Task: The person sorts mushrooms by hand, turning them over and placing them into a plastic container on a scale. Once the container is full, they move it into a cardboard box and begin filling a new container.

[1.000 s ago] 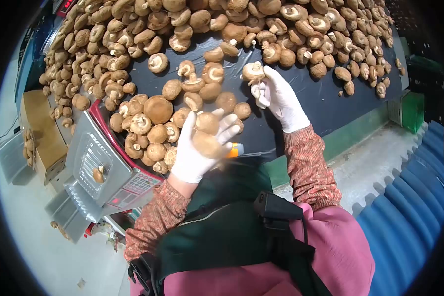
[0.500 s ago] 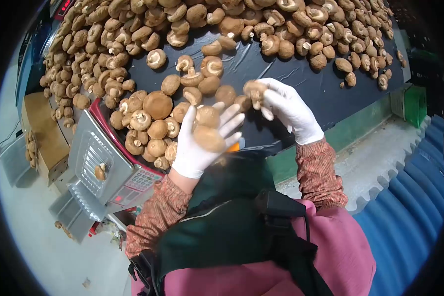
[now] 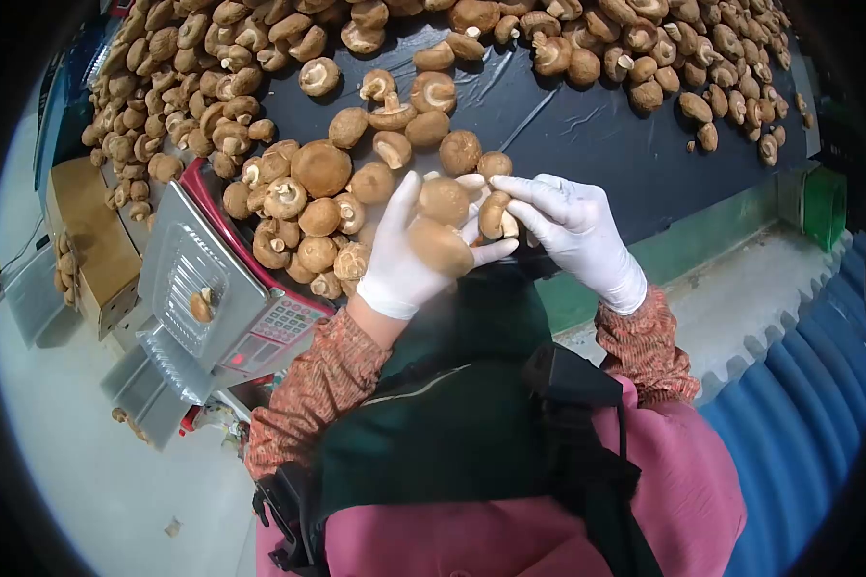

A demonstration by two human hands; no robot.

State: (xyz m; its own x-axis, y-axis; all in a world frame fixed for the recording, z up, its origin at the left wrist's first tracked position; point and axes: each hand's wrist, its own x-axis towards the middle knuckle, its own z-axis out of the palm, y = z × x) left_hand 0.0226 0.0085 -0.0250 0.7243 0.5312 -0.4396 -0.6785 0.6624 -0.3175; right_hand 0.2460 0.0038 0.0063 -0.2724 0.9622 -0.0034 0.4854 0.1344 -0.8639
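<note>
White gloves cover both hands. My left hand (image 3: 409, 252) is palm up with two brown mushrooms resting in it, one mushroom (image 3: 445, 202) near the fingers and another mushroom (image 3: 440, 247) on the palm, both slightly blurred. Between the thumb and fingertips of my right hand (image 3: 575, 229) is a smaller mushroom (image 3: 494, 215), its pale stem pointing down, close to the left fingertips. Loose mushrooms (image 3: 321, 167) lie on the dark table surface (image 3: 568, 125) just beyond and to the left of the hands.
A large mushroom heap (image 3: 192, 87) spans the back and left. At the left stands a scale (image 3: 279, 332) with a clear tray (image 3: 188, 279) holding one small mushroom. Further left is a cardboard box (image 3: 91, 240); a green basket (image 3: 825, 207) is at the right.
My right hand has brought its mushroom down and in to the left hand's fingertips. The left hand has shifted right with its two mushrooms. The camera view has shifted slightly.
</note>
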